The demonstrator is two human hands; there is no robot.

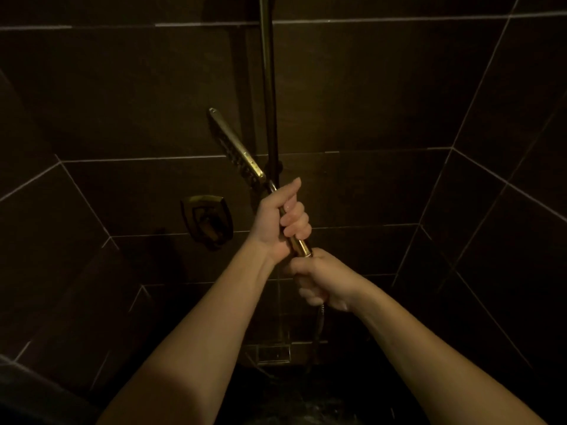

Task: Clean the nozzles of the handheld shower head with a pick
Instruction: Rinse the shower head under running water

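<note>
Overhead, the left hand point(280, 220) wraps its curled fingers point(296, 217) and thumb round the brass-coloured handle of the handheld shower head point(236, 145), gripping it at mid-handle. Above and to the left of that grip the flat, rectangular spray head slants away, seen almost edge-on, with a row of small nozzles along its face. Just below the grip, at the butt end of the handle, the right hand point(320, 279) is curled round the hose connector, its fingers closed on it; the two hands nearly touch. From under the right hand the shower hose point(319, 326) hangs straight down into the dark. Behind the grip a vertical riser rail point(270, 87) runs up the dark tiled wall point(122, 87), and to the left of the left wrist sits the metal valve handle point(207, 220) on its plate. No pick is discernible in either hand in this dim light
</note>
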